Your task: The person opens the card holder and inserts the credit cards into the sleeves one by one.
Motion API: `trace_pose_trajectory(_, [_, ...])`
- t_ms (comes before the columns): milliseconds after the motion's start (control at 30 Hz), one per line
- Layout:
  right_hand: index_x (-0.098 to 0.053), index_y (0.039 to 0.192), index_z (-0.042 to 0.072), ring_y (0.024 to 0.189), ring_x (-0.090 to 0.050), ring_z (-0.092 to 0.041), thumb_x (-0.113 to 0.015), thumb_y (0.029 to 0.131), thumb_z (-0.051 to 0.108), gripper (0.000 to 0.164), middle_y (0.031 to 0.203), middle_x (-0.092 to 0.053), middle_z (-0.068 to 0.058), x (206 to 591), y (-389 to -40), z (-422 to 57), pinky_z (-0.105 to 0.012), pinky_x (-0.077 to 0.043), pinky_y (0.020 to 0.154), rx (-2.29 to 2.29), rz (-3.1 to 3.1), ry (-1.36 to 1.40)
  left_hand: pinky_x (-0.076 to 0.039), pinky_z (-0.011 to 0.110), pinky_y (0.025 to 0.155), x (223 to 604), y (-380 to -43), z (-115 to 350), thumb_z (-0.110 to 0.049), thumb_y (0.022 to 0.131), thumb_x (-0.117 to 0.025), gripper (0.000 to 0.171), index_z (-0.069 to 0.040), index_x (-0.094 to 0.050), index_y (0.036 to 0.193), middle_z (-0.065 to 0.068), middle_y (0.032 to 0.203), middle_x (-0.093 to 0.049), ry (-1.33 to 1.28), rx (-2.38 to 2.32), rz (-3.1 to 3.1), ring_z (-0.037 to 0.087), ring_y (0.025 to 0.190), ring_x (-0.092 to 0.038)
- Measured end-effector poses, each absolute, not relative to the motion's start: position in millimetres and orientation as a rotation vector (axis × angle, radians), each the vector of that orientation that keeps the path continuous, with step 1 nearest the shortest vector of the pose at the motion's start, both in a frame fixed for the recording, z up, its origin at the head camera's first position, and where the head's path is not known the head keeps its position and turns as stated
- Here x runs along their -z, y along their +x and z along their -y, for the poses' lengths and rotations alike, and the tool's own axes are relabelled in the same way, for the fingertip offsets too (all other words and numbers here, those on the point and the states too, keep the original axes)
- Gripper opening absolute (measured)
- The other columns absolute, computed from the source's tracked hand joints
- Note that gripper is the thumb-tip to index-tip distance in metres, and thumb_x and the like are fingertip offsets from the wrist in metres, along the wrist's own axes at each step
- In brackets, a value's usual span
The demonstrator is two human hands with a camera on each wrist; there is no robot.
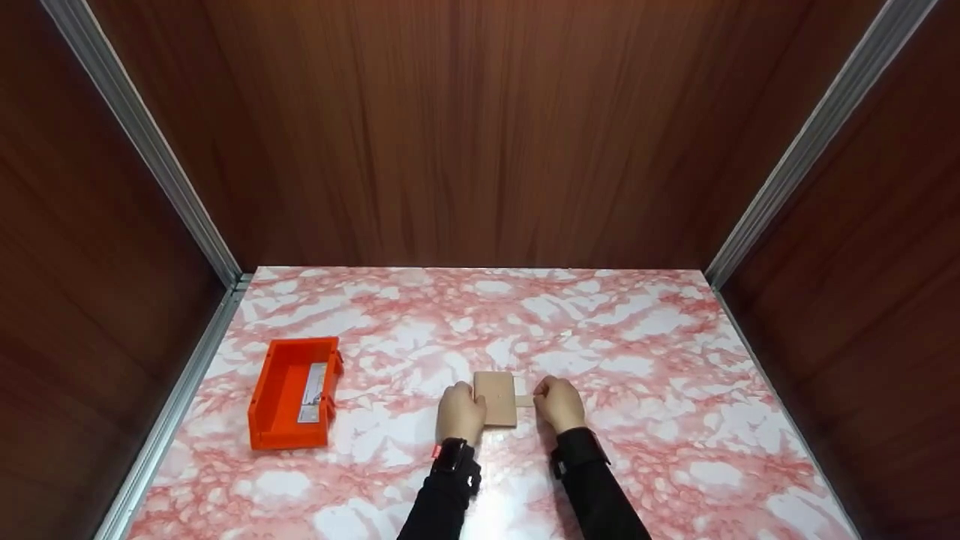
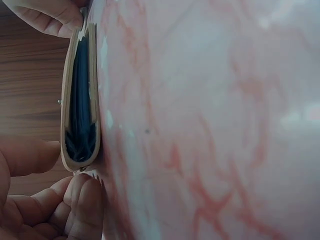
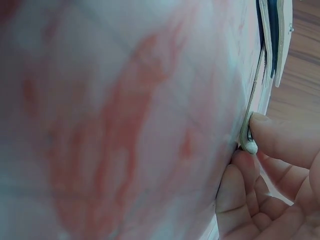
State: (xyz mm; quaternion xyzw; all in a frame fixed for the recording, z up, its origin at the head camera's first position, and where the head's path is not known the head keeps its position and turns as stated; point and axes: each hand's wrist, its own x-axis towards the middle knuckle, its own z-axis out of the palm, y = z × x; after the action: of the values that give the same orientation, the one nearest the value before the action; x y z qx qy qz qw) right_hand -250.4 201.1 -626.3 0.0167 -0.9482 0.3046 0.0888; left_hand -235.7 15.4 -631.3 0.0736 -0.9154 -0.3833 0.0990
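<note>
A tan card wallet (image 1: 495,401) with a dark blue pleated inside (image 2: 82,100) lies flat on the marbled table. At its left, folded edge is my left hand (image 1: 460,412), thumb on the cover and fingers curled at the spine, gripping it. A narrow strap (image 1: 523,401) sticks out from the wallet's right side. My right hand (image 1: 559,403) pinches the end of this strap (image 3: 248,137) between thumb and fingers, low over the table. On the cover shows a small metal stud (image 2: 60,102).
An orange open bin (image 1: 289,439) with a white label (image 1: 312,390) stands to the left. Brown wood-grain panels (image 1: 465,135) rise at the back and both sides, with metal rails (image 1: 150,142) in the corners. The table (image 1: 645,360) has a red and white marbled top.
</note>
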Motion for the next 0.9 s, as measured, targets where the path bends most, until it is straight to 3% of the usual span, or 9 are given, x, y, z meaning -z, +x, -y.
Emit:
trace_pose_trajectory(567, [-0.065,0.076,0.004,0.071,-0.062,-0.030,-0.067,0.074,-0.001,0.006,0.073,-0.063,-0.007,626,-251,-201,-0.046,-0.051,0.069,-0.925,2.818,0.024,-0.050,0.041,0.070,623,-223,-42,-0.016,0.072,-0.083,0.027,0.000,-0.065,0.083,0.014,0.084,-0.062,-0.240,0.695,2.646,0.031,0.080,-0.059])
trace_pose_trajectory(900, [-0.064,0.074,0.005,0.070,-0.061,-0.029,-0.067,0.075,-0.001,0.007,0.071,-0.062,-0.007,626,-250,-201,-0.045,-0.050,0.068,-0.926,2.831,0.023,-0.050,0.039,0.071,630,-219,-52,-0.023,0.066,-0.087,0.035,-0.003,-0.065,0.083,0.010,0.084,-0.058,-0.340,0.549,2.647,0.029,0.082,-0.057])
